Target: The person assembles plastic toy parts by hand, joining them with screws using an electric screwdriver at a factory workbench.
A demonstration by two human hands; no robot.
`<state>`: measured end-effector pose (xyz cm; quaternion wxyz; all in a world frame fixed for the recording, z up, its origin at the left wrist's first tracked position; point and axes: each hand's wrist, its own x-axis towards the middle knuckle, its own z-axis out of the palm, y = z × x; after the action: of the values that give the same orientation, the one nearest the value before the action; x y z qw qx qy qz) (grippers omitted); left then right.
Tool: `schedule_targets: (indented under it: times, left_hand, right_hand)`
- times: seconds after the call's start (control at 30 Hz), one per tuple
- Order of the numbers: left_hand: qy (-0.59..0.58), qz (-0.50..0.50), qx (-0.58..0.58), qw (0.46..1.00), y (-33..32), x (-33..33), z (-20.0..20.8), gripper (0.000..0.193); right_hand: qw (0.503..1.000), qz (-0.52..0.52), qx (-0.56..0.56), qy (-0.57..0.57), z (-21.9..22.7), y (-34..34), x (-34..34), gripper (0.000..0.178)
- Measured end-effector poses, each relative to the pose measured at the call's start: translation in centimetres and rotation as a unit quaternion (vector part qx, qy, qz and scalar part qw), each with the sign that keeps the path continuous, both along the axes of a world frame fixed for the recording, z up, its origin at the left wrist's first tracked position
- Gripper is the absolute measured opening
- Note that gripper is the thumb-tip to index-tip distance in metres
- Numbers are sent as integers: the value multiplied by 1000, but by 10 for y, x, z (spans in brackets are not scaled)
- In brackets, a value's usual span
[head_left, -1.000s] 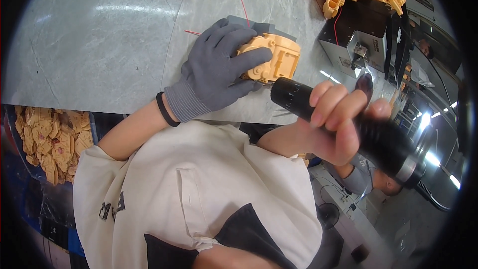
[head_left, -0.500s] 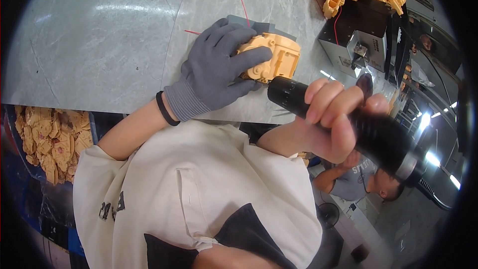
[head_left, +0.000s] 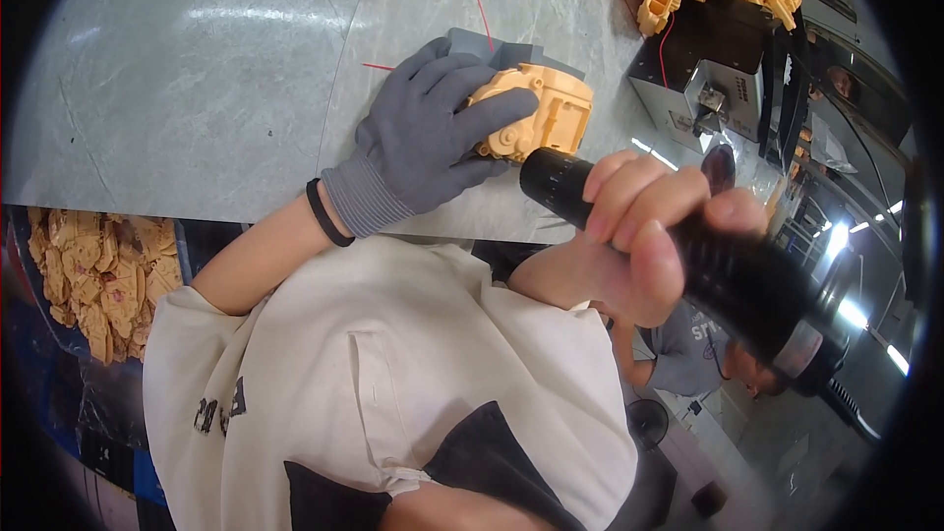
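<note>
1. The left hand (head_left: pixel 418 133), in a grey knit glove, is wrapped over the left side of a yellow-orange moulded plastic housing (head_left: pixel 568 118), gripping it.
2. That housing sits at the near side of the grey stone-patterned table (head_left: pixel 216 98), right in front of a dark grey angular block (head_left: pixel 516 52); from here I can't tell whether it rests on the block.
3. The bare right hand (head_left: pixel 639 226) is closed around a thick black cylindrical power driver (head_left: pixel 556 180), tilted towards the housing.
4. Over the last second the driver's nose has edged left, nearer the housing's lower edge, while the housing has stayed put.
5. The metal bit no longer shows, so I'd judge the driver is pressing further in.
</note>
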<state>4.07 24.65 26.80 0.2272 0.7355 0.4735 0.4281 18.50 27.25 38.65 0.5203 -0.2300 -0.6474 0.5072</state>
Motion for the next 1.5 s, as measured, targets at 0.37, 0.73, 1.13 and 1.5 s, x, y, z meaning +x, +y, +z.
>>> schedule_targets:
  times: [0.37, 0.73, 1.13, 1.5]
  left_hand:
    - [-68, 23, -21, 997, 0, 4, 1, 79]
    - [-50, 10, -27, 998, 3, -2, 6, 79]
    - [-13, 27, 10, 1000, -5, 7, 14, 78]
    - [-4, 14, 18, 1000, 2, 7, 7, 75]
  right_hand:
    - [997, 61, 36, -7, -9, 4, -8, 44]
    - [983, -119, 51, 126, 7, 12, 75, 38]
    - [864, -499, 54, 42, 14, 100, 152, 32]
    - [974, -169, 12, 150, 9, 18, 36, 44]
